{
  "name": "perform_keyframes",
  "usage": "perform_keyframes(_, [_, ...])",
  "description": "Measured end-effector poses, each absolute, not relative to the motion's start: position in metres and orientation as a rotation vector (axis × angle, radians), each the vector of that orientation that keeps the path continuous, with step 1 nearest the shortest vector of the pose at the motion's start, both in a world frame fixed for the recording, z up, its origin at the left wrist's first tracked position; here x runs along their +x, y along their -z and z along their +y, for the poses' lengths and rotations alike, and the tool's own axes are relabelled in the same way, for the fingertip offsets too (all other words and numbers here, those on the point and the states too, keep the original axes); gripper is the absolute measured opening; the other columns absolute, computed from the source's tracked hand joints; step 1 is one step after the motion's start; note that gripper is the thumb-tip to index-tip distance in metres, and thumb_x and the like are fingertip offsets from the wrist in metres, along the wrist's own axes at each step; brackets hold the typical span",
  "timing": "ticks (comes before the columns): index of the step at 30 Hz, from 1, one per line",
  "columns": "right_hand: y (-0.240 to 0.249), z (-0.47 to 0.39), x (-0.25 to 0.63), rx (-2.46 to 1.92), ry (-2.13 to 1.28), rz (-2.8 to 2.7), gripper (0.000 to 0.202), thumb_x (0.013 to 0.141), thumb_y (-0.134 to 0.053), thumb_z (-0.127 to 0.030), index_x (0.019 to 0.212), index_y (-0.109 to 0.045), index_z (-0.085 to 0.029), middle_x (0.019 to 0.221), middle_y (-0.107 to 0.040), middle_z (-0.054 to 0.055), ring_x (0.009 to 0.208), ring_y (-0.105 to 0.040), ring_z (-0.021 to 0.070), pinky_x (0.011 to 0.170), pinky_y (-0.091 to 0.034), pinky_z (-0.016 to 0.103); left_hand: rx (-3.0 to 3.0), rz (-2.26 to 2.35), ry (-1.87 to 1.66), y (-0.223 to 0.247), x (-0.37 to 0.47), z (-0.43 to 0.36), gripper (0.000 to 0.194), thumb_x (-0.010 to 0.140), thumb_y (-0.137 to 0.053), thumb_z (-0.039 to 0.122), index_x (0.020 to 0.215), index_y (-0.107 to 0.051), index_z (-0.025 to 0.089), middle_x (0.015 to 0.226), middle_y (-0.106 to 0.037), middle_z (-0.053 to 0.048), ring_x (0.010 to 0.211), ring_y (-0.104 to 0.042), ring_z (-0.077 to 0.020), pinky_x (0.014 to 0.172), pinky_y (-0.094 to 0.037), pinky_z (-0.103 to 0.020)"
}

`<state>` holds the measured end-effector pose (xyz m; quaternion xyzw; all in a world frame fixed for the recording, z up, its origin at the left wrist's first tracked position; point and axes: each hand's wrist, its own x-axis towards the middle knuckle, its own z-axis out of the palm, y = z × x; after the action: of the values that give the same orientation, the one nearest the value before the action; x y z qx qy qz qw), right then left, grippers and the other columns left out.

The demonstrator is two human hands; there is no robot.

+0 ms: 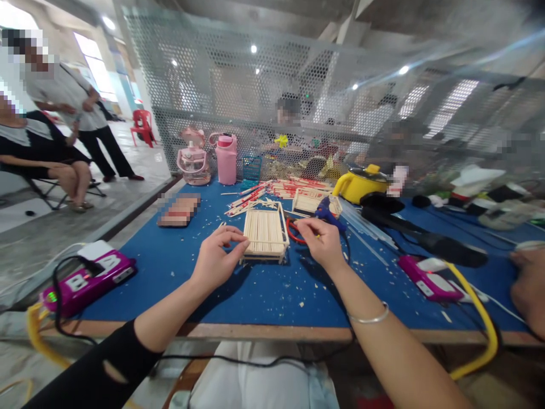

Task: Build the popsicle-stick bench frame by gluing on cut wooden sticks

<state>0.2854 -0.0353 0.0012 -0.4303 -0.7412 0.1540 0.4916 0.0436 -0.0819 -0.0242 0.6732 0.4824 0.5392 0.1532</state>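
A small frame of pale wooden sticks [264, 230] lies on the blue table, between my hands. My left hand [219, 255] is at its left front corner, thumb and fingertips drawn together; what they hold, if anything, is too small to name. To the right of the frame is my right hand [320, 241], thumb and forefinger pinched near the red-handled pliers [294, 230]; anything between those fingertips cannot be made out. A blue glue gun [327, 211] lies just beyond my right hand. Behind it sits a second stick frame [313, 203].
Loose sticks [251, 199] and clear glue sticks [368, 224] lie farther back. Purple power strips [91, 278] flank the work area. A yellow pot [364, 183] and pink bottle [226, 159] stand before the mesh screen [238, 85]. Another person's hand [530, 284] is at the right edge.
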Motion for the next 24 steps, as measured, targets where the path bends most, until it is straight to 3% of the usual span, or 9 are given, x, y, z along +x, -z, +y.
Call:
perform_keyframes(4, [-0.006, -0.047, 0.279, -0.723, -0.136, -2.081, 0.014, 0.078, -0.065, -0.028, 0.085, -0.074, -0.020, 0.074, -0.061, 0.004, 0.068, -0.056, 0.0161, 0.063, -0.046, 0.030, 1.941, 1.379, -1.556, 0.022, 0.044, -0.082, 0.011, 0.080, -0.063, 0.026, 0.075, -0.069, 0.019, 0.087, -0.067, -0.006, 0.082, -0.063, -0.0173, 0.065, -0.048, -0.028])
perform_keyframes(10, [-0.001, -0.048, 0.273, -0.697, 0.053, -2.165, 0.014, 0.081, -0.062, -0.024, 0.082, -0.075, -0.020, 0.066, -0.057, 0.003, 0.065, -0.052, 0.0154, 0.061, -0.042, 0.030, 1.946, 1.381, -1.561, 0.023, 0.044, -0.082, 0.010, 0.079, -0.063, 0.025, 0.074, -0.068, 0.018, 0.086, -0.069, -0.006, 0.081, -0.063, -0.0168, 0.064, -0.047, -0.027])
perform_keyframes(16, [0.001, -0.049, 0.267, -0.747, 0.094, -2.130, 0.013, 0.082, -0.063, -0.028, 0.079, -0.072, -0.021, 0.070, -0.061, 0.004, 0.070, -0.055, 0.0160, 0.066, -0.043, 0.030, 1.926, 1.387, -1.530, 0.027, 0.044, -0.082, 0.009, 0.081, -0.062, 0.026, 0.078, -0.066, 0.018, 0.083, -0.070, -0.004, 0.074, -0.062, -0.0145, 0.065, -0.047, -0.027])
perform_keyframes(24, [-0.001, -0.052, 0.257, -0.801, 0.285, -2.134, 0.017, 0.084, -0.062, -0.035, 0.078, -0.075, -0.025, 0.068, -0.055, 0.002, 0.073, -0.049, 0.0171, 0.074, -0.032, 0.036, 1.935, 1.387, -1.557, 0.026, 0.044, -0.081, 0.010, 0.080, -0.063, 0.026, 0.076, -0.067, 0.018, 0.085, -0.070, -0.006, 0.074, -0.063, -0.0150, 0.064, -0.048, -0.027])
